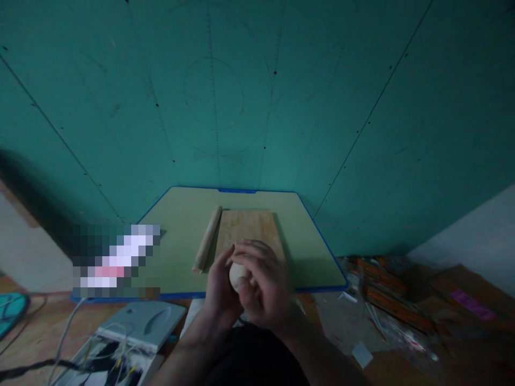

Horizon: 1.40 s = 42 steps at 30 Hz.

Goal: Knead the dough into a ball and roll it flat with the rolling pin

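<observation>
A pale, rounded ball of dough is cupped between my two hands, above the near end of a wooden cutting board. My left hand curls around its left side. Over its top and right side my right hand is wrapped, the thumb pressed on the front. Much of the dough is hidden by my fingers. Left of the board lies a wooden rolling pin, touched by neither hand.
The board rests on a light-topped table with a blue edge, against a green wall. A blurred-out bright object sits at the table's left. A grey box with cables stands below left; orange tools lie at right.
</observation>
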### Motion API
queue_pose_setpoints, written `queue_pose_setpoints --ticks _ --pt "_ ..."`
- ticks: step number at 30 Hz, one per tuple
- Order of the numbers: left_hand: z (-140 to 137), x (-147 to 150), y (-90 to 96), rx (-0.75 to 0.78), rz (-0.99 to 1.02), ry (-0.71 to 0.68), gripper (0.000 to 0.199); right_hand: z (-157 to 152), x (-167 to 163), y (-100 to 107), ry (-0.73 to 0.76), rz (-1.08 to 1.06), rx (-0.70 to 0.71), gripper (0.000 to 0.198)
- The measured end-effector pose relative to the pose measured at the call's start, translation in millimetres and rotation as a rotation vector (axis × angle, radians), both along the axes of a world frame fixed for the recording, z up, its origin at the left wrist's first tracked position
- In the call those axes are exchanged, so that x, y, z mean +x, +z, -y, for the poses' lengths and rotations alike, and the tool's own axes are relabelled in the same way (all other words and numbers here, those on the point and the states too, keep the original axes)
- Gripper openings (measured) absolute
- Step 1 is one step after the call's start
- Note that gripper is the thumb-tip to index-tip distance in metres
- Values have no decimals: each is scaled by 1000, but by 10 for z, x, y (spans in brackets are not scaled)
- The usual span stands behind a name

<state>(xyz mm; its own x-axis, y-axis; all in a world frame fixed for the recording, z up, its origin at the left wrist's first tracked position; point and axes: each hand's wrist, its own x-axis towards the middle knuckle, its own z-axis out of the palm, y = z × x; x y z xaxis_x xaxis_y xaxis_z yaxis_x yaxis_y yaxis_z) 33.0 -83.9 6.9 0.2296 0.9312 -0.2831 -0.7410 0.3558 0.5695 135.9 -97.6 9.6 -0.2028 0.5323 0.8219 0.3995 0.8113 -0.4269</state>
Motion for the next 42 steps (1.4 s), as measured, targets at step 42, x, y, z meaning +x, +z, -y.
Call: queue_pose_setpoints --ticks 42 --pt "116 -85 -141 342 -465 117 42 -74 241 -16 129 -116 -538 36"
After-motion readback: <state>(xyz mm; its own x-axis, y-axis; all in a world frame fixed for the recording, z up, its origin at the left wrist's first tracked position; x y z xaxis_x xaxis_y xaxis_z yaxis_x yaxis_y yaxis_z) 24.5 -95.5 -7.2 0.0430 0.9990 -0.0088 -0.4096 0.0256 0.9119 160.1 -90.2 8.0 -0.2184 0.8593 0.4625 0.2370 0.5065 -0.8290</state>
